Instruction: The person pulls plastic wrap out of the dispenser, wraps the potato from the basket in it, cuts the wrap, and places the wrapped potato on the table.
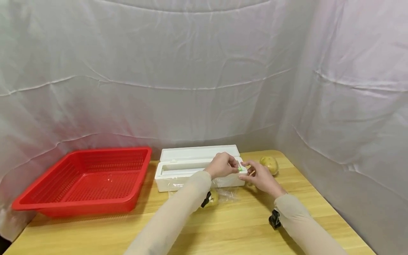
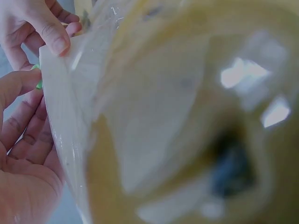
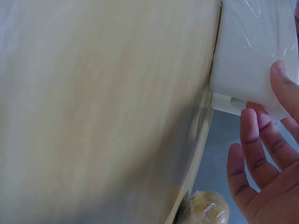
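A white cling film dispenser (image 1: 200, 180) lies lengthwise on the table with its lid (image 1: 200, 153) tipped back. Near its right end, my left hand (image 1: 223, 165) pinches a small green slide cutter (image 1: 240, 169) between thumb and fingers. My right hand (image 1: 260, 177) grips the right end of the dispenser, thumb on the front and fingertips at the end wall. Clear cling film (image 1: 227, 194) hangs over the front onto the table. Under my left wrist sits a potato (image 1: 213, 198), partly hidden; it looms blurred behind film in the left wrist view.
A red plastic basket (image 1: 134, 193) stands on the left of the wooden table (image 1: 248, 226). Another potato (image 1: 269, 164), shiny as if wrapped, lies beyond my right hand. Grey cloth (image 1: 197, 78) hangs behind and to the right.
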{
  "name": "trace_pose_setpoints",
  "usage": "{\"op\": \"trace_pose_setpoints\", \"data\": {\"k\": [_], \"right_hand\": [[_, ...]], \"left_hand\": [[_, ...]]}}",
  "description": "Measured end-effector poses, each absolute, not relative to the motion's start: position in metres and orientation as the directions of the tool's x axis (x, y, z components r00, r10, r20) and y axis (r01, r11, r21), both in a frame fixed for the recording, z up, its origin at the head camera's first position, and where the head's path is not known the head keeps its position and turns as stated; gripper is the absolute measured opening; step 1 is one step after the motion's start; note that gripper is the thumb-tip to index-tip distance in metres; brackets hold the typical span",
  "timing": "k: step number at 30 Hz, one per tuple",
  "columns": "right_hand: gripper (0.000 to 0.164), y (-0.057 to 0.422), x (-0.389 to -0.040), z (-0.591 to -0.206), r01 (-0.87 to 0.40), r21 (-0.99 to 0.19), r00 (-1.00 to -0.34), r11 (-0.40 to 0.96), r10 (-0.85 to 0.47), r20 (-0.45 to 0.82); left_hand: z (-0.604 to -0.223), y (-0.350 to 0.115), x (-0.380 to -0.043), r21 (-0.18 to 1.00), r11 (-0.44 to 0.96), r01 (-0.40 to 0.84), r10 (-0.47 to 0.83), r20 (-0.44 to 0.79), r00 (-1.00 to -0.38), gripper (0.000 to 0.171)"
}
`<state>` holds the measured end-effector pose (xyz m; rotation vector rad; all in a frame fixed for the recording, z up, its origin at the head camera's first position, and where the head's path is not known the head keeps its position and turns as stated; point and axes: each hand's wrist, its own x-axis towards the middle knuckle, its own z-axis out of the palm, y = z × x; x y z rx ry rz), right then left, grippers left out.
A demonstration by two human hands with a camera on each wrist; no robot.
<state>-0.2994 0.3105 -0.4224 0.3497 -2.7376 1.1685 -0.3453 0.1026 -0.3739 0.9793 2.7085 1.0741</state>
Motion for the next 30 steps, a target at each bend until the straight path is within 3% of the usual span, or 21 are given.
{"op": "trace_pose_setpoints", "data": {"k": [19,30], "right_hand": [[0.051,0.3108,-0.2972,-0.4225,-0.269,-0.673,-0.963,0.689,-0.165,0.215],[0.065,0.3094,-0.2959,-0.4165,-0.263,-0.649,-0.965,0.714,-0.188,0.184]], "left_hand": [[-0.3776,0.0957,-0.3453,0.608,0.543,0.579,0.625,0.168,-0.763,0.007],[-0.3788,0.1010,-0.3421,0.586,0.550,0.595,0.603,0.213,-0.769,0.008]]}}
